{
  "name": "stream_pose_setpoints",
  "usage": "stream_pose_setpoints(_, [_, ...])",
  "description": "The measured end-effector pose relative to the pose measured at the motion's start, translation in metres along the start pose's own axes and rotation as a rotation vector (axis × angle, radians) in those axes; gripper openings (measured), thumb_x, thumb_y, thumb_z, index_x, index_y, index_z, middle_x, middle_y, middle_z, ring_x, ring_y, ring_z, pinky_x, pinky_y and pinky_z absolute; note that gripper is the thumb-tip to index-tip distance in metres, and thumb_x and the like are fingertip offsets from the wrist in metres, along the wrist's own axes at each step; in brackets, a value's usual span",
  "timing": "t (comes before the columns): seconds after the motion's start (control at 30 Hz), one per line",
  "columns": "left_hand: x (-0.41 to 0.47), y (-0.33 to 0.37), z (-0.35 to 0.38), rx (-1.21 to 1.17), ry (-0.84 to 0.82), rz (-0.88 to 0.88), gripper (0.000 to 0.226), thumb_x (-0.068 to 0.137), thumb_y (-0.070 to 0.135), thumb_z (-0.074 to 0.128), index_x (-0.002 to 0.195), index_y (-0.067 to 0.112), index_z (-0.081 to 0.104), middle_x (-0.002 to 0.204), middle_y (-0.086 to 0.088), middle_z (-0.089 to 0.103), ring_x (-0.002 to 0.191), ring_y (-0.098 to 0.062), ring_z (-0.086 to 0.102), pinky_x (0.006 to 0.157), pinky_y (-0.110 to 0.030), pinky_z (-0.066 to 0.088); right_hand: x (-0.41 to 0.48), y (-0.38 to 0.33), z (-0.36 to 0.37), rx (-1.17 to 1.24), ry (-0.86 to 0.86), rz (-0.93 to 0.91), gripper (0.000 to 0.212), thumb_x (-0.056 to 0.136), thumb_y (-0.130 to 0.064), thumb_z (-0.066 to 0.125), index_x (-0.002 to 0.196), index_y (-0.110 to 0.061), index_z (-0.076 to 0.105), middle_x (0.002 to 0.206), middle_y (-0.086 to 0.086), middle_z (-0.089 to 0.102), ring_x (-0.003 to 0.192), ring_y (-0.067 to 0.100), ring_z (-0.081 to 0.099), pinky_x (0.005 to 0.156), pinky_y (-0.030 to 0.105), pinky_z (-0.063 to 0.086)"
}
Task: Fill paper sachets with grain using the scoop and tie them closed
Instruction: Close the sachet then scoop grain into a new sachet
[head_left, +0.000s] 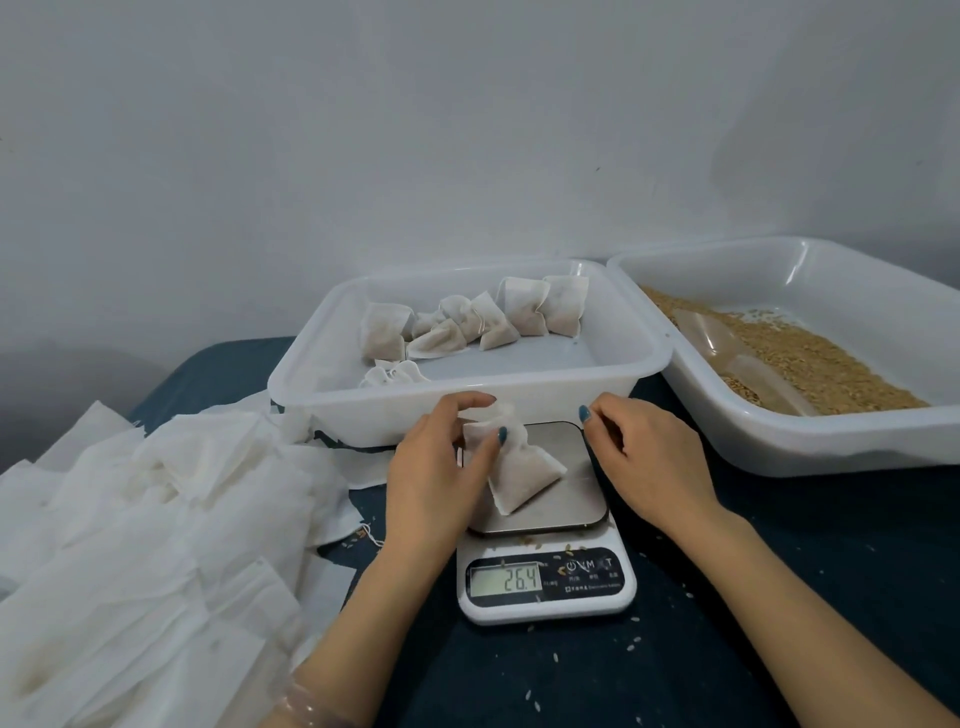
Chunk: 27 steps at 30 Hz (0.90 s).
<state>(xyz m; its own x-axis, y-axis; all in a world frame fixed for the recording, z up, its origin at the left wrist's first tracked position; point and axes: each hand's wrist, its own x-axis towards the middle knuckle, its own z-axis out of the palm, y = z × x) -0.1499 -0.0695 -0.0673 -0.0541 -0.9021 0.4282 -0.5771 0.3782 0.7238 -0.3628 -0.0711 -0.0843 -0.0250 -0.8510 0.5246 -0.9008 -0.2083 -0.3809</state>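
Over dark surface (779, 597), clamped left grip (441, 467) on sachet (524, 478) neck; couldn't tell state of right grip (654, 457); risked a spill if loosened.

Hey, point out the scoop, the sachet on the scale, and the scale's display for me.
scoop (727, 358), head view, clear plastic middle.
sachet (522, 480), head view, filled lower body.
display (505, 580), head view, the lit digits.
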Motion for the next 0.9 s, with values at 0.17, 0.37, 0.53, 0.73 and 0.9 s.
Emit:
stream_pose_setpoints(0.17, [0.007,0.024,-0.020,-0.078,0.045,0.154,0.009,0.083,0.045,0.068,0.090,0.050,0.067,0.073,0.013,0.064,0.065,-0.006,0.053,0.064,-0.021,0.043,0.002,-0.001,-0.002,0.008,0.017,0.009,0.036,0.100,-0.033,0.049,0.065,-0.028,0.040,0.057,-0.009,0.046,0.054,0.005,0.044,0.046,0.025,0.023])
stream_pose_setpoints(0.37, [0.075,0.045,-0.053,-0.279,0.074,0.169,0.012,0.091,0.025,0.071,0.086,0.036,0.068,0.077,0.022,0.070,0.072,0.000,0.066,0.066,-0.016,0.045,0.002,-0.003,-0.004,0.016,0.012,0.005,0.035,0.099,-0.032,0.050,0.066,-0.028,0.042,0.058,-0.010,0.047,0.054,0.004,0.043,0.047,0.021,0.022])
stream_pose_setpoints(0.53, [0.118,0.026,-0.056,-0.065,-0.036,0.161,0.014,0.090,0.018,0.069,0.083,0.030,0.069,0.076,0.021,0.070,0.073,0.003,0.064,0.071,-0.013,0.048,0.001,-0.002,-0.004,0.013,0.013,-0.015,0.031,0.099,-0.034,0.049,0.069,-0.026,0.048,0.061,-0.010,0.051,0.058,0.004,0.047,0.048,0.023,0.029])
stream_pose_setpoints(0.73, [0.131,-0.011,-0.042,0.396,-0.382,0.121,0.013,0.087,0.019,0.073,0.080,0.028,0.068,0.074,0.014,0.066,0.074,-0.005,0.059,0.064,-0.004,0.039,0.000,-0.003,-0.004,0.019,0.021,-0.022,0.027,0.099,-0.031,0.051,0.073,-0.025,0.052,0.065,-0.010,0.054,0.062,0.007,0.049,0.049,0.023,0.033])
stream_pose_setpoints(0.9, [0.141,-0.010,-0.054,0.557,-0.589,0.041,0.011,0.089,0.041,0.070,0.088,0.031,0.074,0.094,0.011,0.072,0.095,-0.007,0.061,0.086,-0.025,0.047,0.000,-0.003,-0.004,0.011,0.025,-0.027,0.026,0.099,-0.031,0.051,0.073,-0.026,0.052,0.066,-0.011,0.054,0.062,0.007,0.049,0.049,0.021,0.032])
